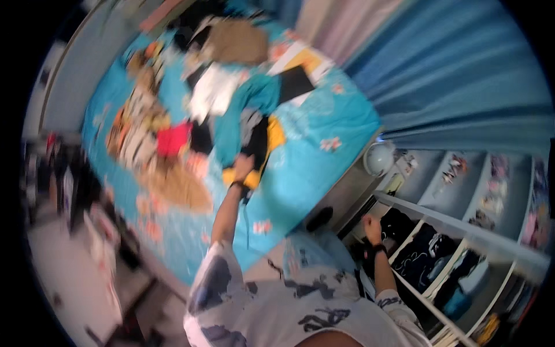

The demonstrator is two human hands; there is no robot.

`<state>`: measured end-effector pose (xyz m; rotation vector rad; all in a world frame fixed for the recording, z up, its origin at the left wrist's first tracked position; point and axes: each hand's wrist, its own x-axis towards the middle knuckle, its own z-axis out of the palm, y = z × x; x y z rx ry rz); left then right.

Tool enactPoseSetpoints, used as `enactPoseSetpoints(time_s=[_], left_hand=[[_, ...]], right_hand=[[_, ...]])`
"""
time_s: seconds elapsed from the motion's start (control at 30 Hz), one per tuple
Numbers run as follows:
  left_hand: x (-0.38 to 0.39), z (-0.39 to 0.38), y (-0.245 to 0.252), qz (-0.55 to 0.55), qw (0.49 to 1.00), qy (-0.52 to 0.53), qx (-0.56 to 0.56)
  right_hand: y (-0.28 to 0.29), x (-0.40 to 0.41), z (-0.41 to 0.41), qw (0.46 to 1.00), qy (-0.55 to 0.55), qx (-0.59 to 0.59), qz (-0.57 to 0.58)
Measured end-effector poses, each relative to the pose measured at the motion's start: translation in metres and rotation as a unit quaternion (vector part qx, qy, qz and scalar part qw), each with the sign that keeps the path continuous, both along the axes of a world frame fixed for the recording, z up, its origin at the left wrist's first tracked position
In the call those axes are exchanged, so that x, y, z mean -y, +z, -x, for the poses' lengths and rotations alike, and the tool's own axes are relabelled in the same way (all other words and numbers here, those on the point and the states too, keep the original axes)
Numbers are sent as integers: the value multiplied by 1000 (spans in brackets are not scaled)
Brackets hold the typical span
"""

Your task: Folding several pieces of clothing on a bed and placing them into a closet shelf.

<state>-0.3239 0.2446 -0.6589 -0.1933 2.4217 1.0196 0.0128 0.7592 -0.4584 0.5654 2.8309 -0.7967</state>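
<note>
My left hand (243,167), with a dark band at the wrist, is at the near end of a black and yellow garment (260,145) on the bed; blur hides whether the fingers grip it. Against that garment lies a teal one (230,130), with a white garment (214,91) beyond it. A red cloth (173,139) and a tan garment (177,186) lie to the left. My right hand (372,227), fingers curled, is beside the left end of a compartmented clothes storage unit, near dark folded clothes (396,225); whether it touches anything is unclear.
The bed (303,173) has a turquoise flowered sheet. More clothes, including a brown one (238,41), are heaped at its far end. Blue curtains (433,78) hang at the right. A round white object (379,158) stands between bed and shelves (455,173). Blurred items line the left side.
</note>
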Motion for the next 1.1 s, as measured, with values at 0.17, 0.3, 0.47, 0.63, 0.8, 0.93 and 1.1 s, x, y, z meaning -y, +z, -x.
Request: enactPoseSetpoints(time_s=[0.17,0.3,0.47,0.63,0.8,0.93,1.1], left_hand=[[49,86,-31,195,970,134,-56],[56,101,-46,266,958,106,-3],[44,114,-47,362,930,-47,-41],[29,86,3,225,974,0,-35],[16,25,81,40,982,133,-129],[-27,-30,213,-315,930,189,-27],[-45,-121,370,-370,914,169,15]], right_hand=[[17,-20,-83,981,-165,101,2],[44,4,-82,965,-211,155,2],[57,40,-37,967,-186,169,29],[38,59,12,989,-87,103,52],[20,96,78,990,29,74,118],[48,145,140,975,141,93,145],[129,216,202,937,278,-153,146]])
